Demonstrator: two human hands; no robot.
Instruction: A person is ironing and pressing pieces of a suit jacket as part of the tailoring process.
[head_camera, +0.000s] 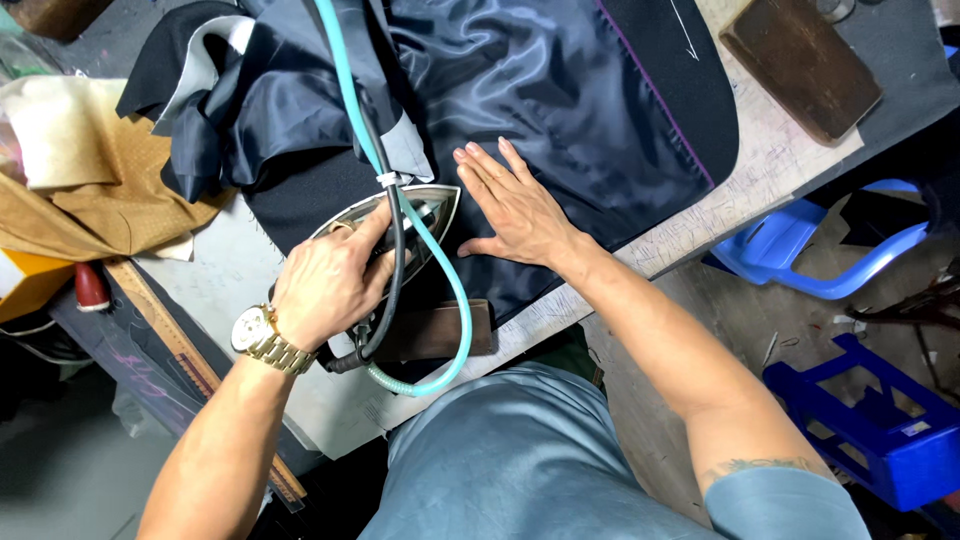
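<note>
A small white rectangular label (915, 428) sits on the blue plastic crate (880, 440) at lower right.

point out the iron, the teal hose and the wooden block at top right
iron (430, 205), head view, on the bare metal nose ahead of the left hand (325, 285).
teal hose (452, 280), head view, on the loop right of the iron.
wooden block (800, 60), head view, on its top face.

Tailoring workshop: chalk-marked pressing bench (760, 170), steam iron (400, 225) with teal hose (440, 270) on dark lined jacket cloth (560, 90), wooden clapper block (800, 62), long ruler (165, 330), tan fabric pile (90, 200), blue plastic stools (870, 430) on bare floor.
</note>
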